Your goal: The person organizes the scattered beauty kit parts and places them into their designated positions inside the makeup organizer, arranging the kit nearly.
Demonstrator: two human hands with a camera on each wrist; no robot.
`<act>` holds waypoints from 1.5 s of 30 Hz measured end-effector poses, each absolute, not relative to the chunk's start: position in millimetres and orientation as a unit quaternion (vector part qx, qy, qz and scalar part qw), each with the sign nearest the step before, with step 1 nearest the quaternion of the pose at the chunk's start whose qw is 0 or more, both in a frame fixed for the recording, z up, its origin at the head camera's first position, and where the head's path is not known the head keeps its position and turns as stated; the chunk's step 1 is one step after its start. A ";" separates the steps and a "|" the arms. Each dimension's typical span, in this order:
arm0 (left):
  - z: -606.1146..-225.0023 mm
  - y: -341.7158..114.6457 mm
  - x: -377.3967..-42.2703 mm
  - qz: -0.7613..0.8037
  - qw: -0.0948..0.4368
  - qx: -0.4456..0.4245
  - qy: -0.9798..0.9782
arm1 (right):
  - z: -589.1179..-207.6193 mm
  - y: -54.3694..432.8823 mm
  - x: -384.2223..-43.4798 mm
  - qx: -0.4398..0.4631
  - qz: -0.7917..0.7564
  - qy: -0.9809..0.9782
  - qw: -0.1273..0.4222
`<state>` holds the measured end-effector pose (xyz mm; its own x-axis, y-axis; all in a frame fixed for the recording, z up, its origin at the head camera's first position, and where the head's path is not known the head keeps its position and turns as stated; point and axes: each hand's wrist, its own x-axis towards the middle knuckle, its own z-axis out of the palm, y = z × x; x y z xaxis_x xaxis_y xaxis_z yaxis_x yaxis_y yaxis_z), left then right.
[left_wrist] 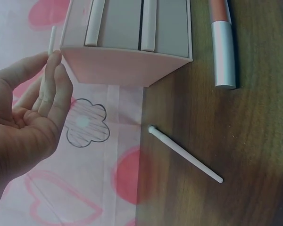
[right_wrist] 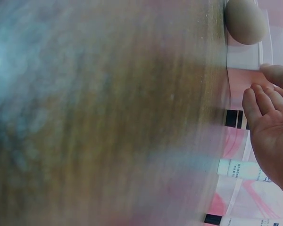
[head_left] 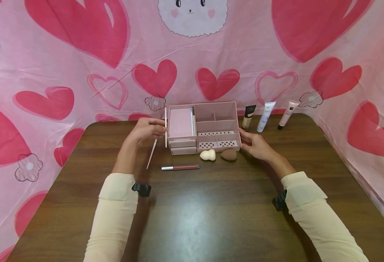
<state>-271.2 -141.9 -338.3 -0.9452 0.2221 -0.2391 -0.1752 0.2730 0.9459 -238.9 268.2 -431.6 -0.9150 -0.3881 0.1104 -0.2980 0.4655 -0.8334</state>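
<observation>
My left hand [head_left: 146, 130] pinches a slim white makeup brush [head_left: 166, 127] between thumb and fingertips, upright by the left side of a pink makeup organizer [head_left: 208, 126]. Its tip [left_wrist: 52, 40] shows above the fingers in the left wrist view. My right hand [head_left: 256, 145] rests against the organizer's right side, the thumb at its front corner, fingers loosely bent in the right wrist view. Other slim brushes [head_left: 193, 122] stand in the organizer's left compartment. A second pale brush [left_wrist: 186, 154] lies on the table below my left hand.
Before the organizer lie a cream sponge [head_left: 207, 155], a brown sponge [head_left: 228, 154] and a lip gloss tube [head_left: 180, 167]. To its right stand a black tube [head_left: 248, 117], a white tube [head_left: 266, 116] and a pink tube [head_left: 288, 115]. A heart-patterned cloth [head_left: 110, 78] hangs behind the table.
</observation>
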 end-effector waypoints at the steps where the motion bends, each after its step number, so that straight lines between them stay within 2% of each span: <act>1: -338.1 -141.0 -272.4 0.606 0.165 0.012 0.778 | -431.6 268.2 -239.0 -0.202 -0.476 0.855 0.046; 9: -331.0 -133.7 -280.5 0.606 0.167 0.008 0.778 | -432.5 267.7 -238.4 -0.207 -0.473 0.856 0.032; 19: -321.8 -124.7 -291.5 0.598 0.180 0.002 0.781 | -432.8 267.1 -238.4 -0.201 -0.480 0.853 0.039; 45: -323.7 -87.3 -309.4 0.566 0.156 0.002 0.810 | -429.4 266.7 -237.2 -0.191 -0.470 0.860 0.044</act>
